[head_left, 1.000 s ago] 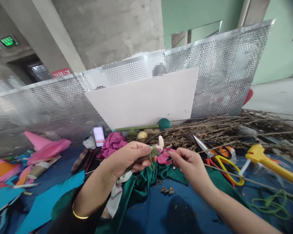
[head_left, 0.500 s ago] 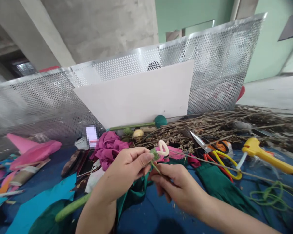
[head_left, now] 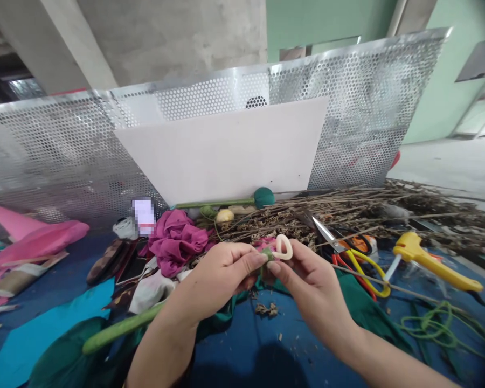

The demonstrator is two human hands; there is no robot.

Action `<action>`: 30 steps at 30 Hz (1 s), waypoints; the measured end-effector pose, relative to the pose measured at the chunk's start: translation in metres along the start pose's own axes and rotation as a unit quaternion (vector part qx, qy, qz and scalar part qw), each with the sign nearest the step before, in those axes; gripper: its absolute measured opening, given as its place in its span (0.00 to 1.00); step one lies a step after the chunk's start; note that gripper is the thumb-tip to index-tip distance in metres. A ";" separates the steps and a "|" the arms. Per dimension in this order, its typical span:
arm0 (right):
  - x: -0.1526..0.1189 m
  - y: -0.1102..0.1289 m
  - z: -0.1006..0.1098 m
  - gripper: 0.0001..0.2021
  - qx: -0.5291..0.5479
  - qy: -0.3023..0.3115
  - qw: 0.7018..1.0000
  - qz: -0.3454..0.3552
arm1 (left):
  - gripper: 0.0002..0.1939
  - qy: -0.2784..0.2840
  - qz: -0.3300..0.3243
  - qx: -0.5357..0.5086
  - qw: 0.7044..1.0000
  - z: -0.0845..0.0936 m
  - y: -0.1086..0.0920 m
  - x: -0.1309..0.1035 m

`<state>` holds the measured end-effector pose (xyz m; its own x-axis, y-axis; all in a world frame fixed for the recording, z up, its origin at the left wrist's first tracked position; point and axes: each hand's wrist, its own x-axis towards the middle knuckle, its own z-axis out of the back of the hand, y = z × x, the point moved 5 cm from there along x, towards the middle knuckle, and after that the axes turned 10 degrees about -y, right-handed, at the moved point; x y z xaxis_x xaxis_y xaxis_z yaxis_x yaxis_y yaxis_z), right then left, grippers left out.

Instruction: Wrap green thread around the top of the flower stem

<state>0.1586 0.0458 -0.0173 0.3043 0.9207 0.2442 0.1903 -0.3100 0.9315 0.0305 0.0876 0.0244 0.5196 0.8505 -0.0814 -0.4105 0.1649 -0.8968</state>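
Note:
My left hand (head_left: 236, 267) pinches a small green wrapped piece (head_left: 268, 254) between thumb and fingers. A cream loop (head_left: 283, 248) sticks out from the right end of this piece. Close against it, my right hand (head_left: 303, 269) is closed too, its thumb pressing on the lower side of the green piece and its fingers behind the loop. Both thumb tips almost meet. Pink material (head_left: 264, 242) shows just behind the hands, and dark green cloth (head_left: 222, 318) lies below them.
Scissors with yellow handles (head_left: 369, 269) and a yellow glue gun (head_left: 436, 261) lie right. Dried stems (head_left: 347, 207) run along the back, before a white board (head_left: 226, 151). Magenta cloth (head_left: 178, 242), blue sheet (head_left: 52, 334), green stem (head_left: 121, 328) and pink felt (head_left: 44, 245) are left.
My right hand has moved up and turned, from the thin stem below to the green piece beside the loop. Small dry bits now show on the table below the hands. The view has shifted slightly.

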 end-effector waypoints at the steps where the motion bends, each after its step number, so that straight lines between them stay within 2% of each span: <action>1: 0.000 -0.002 -0.002 0.12 0.029 -0.001 0.999 -0.019 | 0.23 -0.006 -0.003 0.004 1.000 0.001 -0.001 0.000; 4: -0.004 -0.009 -0.015 0.32 0.120 0.040 0.988 -0.085 | 0.23 -0.025 -0.023 0.019 0.999 0.004 -0.006 -0.001; 5: -0.006 -0.011 -0.020 0.32 0.126 0.074 0.983 -0.108 | 0.23 -0.035 -0.031 0.026 0.999 0.005 -0.007 -0.002; 7: -0.012 -0.013 -0.026 0.19 0.077 0.136 0.977 -0.143 | 0.22 -0.056 -0.039 0.040 0.997 0.008 -0.009 -0.003; 8: -0.015 -0.012 -0.024 0.12 0.025 0.146 0.980 -0.134 | 0.22 -0.065 -0.041 0.047 0.996 0.008 -0.010 -0.004; 9: -0.016 -0.007 -0.020 0.10 -0.039 0.136 0.985 -0.098 | 0.23 -0.071 -0.041 0.053 0.995 0.009 -0.010 -0.004; 10: -0.017 0.001 -0.014 0.12 -0.102 0.111 0.988 -0.033 | 0.23 -0.075 -0.042 0.059 0.995 0.009 -0.010 -0.004; 13: -0.026 0.032 -0.003 0.12 -0.207 0.050 0.960 0.183 | 0.23 -0.075 -0.049 0.072 0.993 0.009 -0.011 -0.005; 15: -0.032 0.043 0.001 0.10 -0.200 0.037 0.950 0.235 | 0.23 -0.070 -0.052 0.073 0.993 0.009 -0.012 -0.005; 17: -0.033 0.047 0.004 0.09 -0.161 0.022 0.957 0.242 | 0.23 -0.066 -0.051 0.072 0.994 0.009 -0.011 -0.006; 19: -0.030 0.046 0.004 0.09 -0.086 0.038 0.972 0.218 | 0.24 -0.061 -0.050 0.066 0.995 0.008 -0.010 -0.005; 21: -0.025 0.040 0.001 0.13 0.049 0.094 0.986 0.130 | 0.25 -0.048 -0.049 0.050 0.996 0.004 -0.009 -0.004; 23: -0.020 0.034 -0.003 0.17 0.194 0.133 0.972 0.016 | 0.25 -0.028 -0.041 0.027 0.998 0.000 -0.007 -0.002; 25: -0.016 0.028 -0.005 0.19 0.285 0.128 0.948 -0.062 | 0.24 -0.010 -0.024 0.006 1.000 -0.002 -0.004 -0.001; 28: -0.018 0.025 -0.007 0.19 0.299 0.108 0.946 -0.072 | 0.14 0.004 -0.007 -0.015 1.000 -0.003 -0.003 -0.001; 29: -0.020 0.025 -0.007 0.20 0.281 0.104 0.952 -0.059 | 0.12 0.004 -0.005 -0.023 1.000 -0.002 -0.004 -0.002; 30: -0.023 0.025 -0.008 0.20 0.255 0.099 0.961 -0.043 | 0.15 0.001 -0.003 -0.028 1.000 -0.002 -0.005 -0.002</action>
<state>0.1491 0.0187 0.0026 0.0927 0.9597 0.2654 0.6555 -0.2594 0.7092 0.0324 0.0839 0.0282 0.5244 0.8480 -0.0763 -0.3647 0.1427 -0.9201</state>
